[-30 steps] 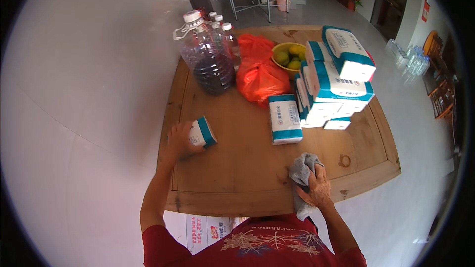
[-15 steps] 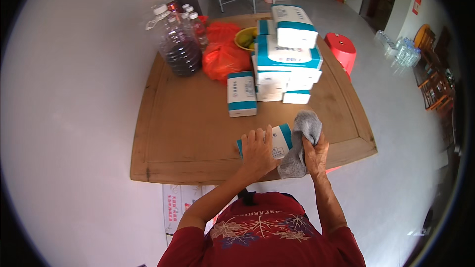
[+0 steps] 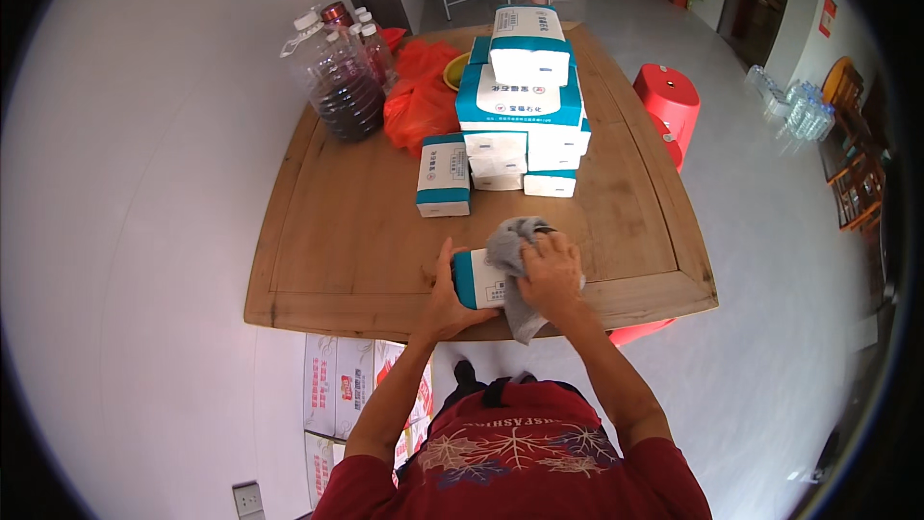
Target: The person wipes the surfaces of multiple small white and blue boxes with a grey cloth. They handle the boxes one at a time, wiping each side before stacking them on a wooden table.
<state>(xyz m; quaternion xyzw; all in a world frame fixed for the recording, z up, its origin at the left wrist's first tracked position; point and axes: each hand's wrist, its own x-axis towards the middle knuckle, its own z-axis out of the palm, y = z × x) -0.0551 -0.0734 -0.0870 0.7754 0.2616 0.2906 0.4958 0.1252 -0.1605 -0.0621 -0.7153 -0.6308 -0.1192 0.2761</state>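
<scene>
The white-and-teal tissue pack [image 3: 478,279] sits by the worktop [image 3: 318,221] near edge, left hand [image 3: 445,291] fingers clasping its end, right hand [image 3: 551,274] pinching a grey cloth [image 3: 510,250] on it. A hard wipe could push it off.

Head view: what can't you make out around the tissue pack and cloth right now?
- Tissue pack: its right part is hidden under the grey cloth and the right hand.
- Left hand: its fingers wrap behind the pack, out of sight.
- Yellow bowl: mostly hidden by the stacked tissue packs.
- Cardboard boxes: partly hidden by the wooden table.
</scene>
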